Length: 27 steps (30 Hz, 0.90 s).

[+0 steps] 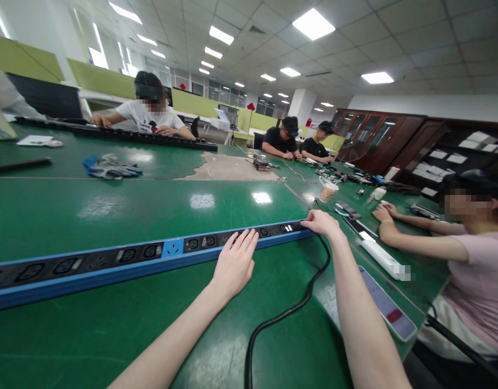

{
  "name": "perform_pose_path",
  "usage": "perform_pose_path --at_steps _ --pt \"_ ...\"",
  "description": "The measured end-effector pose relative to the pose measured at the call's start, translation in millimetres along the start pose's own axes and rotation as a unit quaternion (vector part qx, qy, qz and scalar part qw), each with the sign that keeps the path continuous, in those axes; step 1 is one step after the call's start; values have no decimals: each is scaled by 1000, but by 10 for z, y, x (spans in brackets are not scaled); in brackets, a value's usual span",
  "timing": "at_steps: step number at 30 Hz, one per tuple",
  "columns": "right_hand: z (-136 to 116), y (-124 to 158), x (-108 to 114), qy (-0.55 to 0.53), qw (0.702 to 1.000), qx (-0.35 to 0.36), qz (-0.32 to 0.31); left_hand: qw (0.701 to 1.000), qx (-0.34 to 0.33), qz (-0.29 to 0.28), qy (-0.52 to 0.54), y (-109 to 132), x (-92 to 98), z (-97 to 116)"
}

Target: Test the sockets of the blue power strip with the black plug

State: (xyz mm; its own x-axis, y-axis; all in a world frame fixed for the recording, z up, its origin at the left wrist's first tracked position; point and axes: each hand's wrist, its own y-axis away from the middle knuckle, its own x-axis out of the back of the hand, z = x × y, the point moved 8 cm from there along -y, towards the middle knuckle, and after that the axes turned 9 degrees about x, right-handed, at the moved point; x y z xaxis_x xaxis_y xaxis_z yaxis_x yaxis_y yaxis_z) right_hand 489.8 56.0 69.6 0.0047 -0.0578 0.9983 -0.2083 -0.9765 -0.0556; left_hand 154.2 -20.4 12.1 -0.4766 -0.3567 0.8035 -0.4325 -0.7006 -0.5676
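Observation:
A long blue power strip [180, 253] with a black face and several sockets lies across the green table, running from the left edge to the middle right. My left hand [236, 265] rests on the strip with its fingers stretched out flat over the sockets. At the strip's right end, my right hand [322, 222] has its fingers bent and pressed together; whatever is between them is hidden. Out from under that hand comes a black cable [309, 292], which curves down over the table toward me.
A phone [389, 305] and a white power strip [382, 258] lie right of my right arm. Farther off are a cup [328, 191] and blue-grey gloves [111, 166]. A co-worker in pink [476, 270] sits close on the right; other people work across the table.

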Motion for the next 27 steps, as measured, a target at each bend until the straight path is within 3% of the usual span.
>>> perform_pose_path --at_steps 11,20,27 --pt "-52 -41 -6 48 997 63 6 1000 -1 -7 -5 -13 -21 14" --pt "-129 30 54 49 996 62 31 1000 -5 -6 1 -10 -18 23" --pt "82 130 202 -147 985 29 89 1000 -8 2 5 -7 -16 18"
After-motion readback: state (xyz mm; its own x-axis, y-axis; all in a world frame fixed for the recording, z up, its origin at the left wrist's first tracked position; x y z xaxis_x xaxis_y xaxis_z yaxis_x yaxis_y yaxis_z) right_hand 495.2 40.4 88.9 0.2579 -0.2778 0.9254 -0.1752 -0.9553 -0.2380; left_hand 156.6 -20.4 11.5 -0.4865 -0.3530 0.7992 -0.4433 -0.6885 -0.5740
